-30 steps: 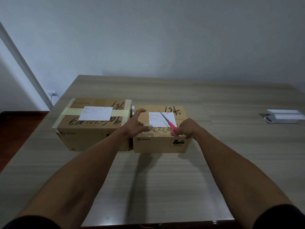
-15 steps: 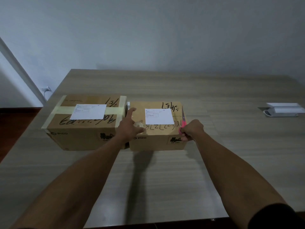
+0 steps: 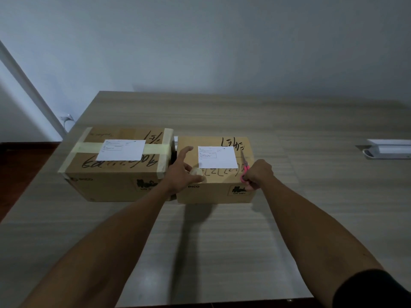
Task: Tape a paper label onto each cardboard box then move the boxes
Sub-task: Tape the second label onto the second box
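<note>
Two cardboard boxes stand side by side on the wooden table (image 3: 222,241). The left box (image 3: 111,183) carries a white paper label (image 3: 121,150) crossed by pale tape. A white label (image 3: 217,157) lies on top of the right box (image 3: 213,192). My left hand (image 3: 181,172) holds a roll of clear tape (image 3: 196,173) on the near left part of that box top, forefinger stretched out. My right hand (image 3: 258,173) grips pink-handled scissors (image 3: 244,166) at the box's near right edge, blades pointing away from me.
A white flat device (image 3: 388,150) lies at the table's right edge. A wall socket with a cable (image 3: 66,118) sits low on the wall past the table's left corner. Dark red floor (image 3: 17,165) shows on the left.
The scissors have swung from lying across the right label to the box's right edge. My left hand has settled on the tape roll. The camera has tilted.
</note>
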A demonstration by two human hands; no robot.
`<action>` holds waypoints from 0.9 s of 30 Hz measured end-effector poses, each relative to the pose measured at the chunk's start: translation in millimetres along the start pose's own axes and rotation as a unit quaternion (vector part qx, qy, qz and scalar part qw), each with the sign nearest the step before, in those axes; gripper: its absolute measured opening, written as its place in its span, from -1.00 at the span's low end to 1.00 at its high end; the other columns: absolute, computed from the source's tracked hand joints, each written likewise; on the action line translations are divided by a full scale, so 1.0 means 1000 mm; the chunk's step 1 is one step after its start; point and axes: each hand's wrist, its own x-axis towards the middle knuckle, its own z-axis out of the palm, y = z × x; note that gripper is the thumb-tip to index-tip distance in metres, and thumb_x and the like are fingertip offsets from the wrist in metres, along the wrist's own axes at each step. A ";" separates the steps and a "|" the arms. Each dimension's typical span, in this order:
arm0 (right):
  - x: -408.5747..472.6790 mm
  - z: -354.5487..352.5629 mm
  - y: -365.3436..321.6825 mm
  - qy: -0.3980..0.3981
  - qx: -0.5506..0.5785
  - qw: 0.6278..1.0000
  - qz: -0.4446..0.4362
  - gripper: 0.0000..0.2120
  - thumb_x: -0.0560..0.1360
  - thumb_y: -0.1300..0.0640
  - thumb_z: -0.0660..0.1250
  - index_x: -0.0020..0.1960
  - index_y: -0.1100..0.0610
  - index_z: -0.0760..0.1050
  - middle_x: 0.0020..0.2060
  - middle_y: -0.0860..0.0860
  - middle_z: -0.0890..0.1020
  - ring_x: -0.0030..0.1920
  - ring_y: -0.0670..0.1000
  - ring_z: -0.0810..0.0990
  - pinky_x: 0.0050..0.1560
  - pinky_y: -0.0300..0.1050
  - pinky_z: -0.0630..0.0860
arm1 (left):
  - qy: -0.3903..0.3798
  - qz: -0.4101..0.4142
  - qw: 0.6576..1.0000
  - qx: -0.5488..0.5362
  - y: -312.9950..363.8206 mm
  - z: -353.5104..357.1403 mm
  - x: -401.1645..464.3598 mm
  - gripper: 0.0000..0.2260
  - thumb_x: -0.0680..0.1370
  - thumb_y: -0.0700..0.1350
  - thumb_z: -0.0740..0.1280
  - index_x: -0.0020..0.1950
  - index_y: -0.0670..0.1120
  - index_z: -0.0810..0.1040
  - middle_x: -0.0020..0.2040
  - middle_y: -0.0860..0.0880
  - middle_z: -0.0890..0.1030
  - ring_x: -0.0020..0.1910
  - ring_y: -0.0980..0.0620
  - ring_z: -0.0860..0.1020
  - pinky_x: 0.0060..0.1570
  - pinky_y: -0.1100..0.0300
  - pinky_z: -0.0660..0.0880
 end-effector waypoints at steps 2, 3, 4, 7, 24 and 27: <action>-0.002 0.000 -0.003 0.052 -0.063 0.996 -0.041 -0.90 0.44 0.30 0.48 -0.16 0.21 0.55 -0.30 0.15 0.69 -0.43 0.08 0.66 -0.44 -0.07 0.62 | -0.005 0.000 1.000 -0.001 0.000 0.000 0.000 0.01 0.33 -0.07 0.68 0.58 0.29 0.11 0.03 -0.13 0.59 0.05 -0.06 0.59 0.10 -0.11 0.62; -0.003 0.000 -0.005 0.075 -0.080 0.992 -0.065 -0.92 0.46 0.23 0.44 -0.15 0.19 0.55 -0.31 0.12 0.68 -0.40 0.08 0.66 -0.40 -0.11 0.59 | -0.008 0.001 1.000 -0.002 0.001 -0.001 -0.002 0.03 0.33 -0.05 0.69 0.58 0.31 0.10 0.04 -0.13 0.58 0.05 -0.07 0.59 0.12 -0.13 0.61; -0.006 0.001 -0.009 0.076 -0.071 0.991 -0.087 -0.91 0.49 0.20 0.41 -0.15 0.20 0.54 -0.32 0.11 0.66 -0.41 0.08 0.65 -0.40 -0.14 0.54 | -0.011 0.002 1.000 -0.003 0.002 -0.001 -0.002 0.05 0.32 -0.03 0.69 0.58 0.33 0.09 0.04 -0.13 0.58 0.06 -0.08 0.59 0.12 -0.14 0.61; -0.016 0.011 -0.020 -0.013 0.080 0.986 -0.148 -0.83 0.58 0.20 0.39 -0.11 0.31 0.57 -0.42 0.06 0.54 -0.60 -0.02 0.47 -0.54 -0.23 0.38 | -0.015 0.009 1.000 -0.018 0.008 -0.001 -0.007 0.09 0.31 -0.03 0.69 0.60 0.36 0.05 0.03 -0.17 0.57 0.05 -0.13 0.59 0.11 -0.11 0.61; -0.053 0.061 -0.060 -0.102 0.242 0.943 -0.207 -0.79 0.54 0.08 0.49 -0.06 0.25 0.66 -0.55 -0.13 0.48 -0.44 -0.06 0.36 -0.42 -0.25 0.34 | -0.038 0.049 0.997 -0.053 0.022 0.004 -0.024 0.16 0.33 -0.11 0.68 0.55 0.51 -0.07 0.02 -0.24 0.60 -0.04 -0.19 0.59 0.07 -0.19 0.63; -0.052 0.063 -0.061 -0.088 0.244 0.942 -0.214 -0.89 0.55 0.21 0.44 -0.14 0.21 0.64 -0.56 -0.13 0.48 -0.46 -0.06 0.34 -0.45 -0.24 0.31 | -0.039 0.041 0.997 -0.050 0.020 0.002 -0.026 0.16 0.33 -0.11 0.68 0.54 0.53 -0.07 0.04 -0.27 0.60 0.06 -0.29 0.60 0.07 -0.18 0.64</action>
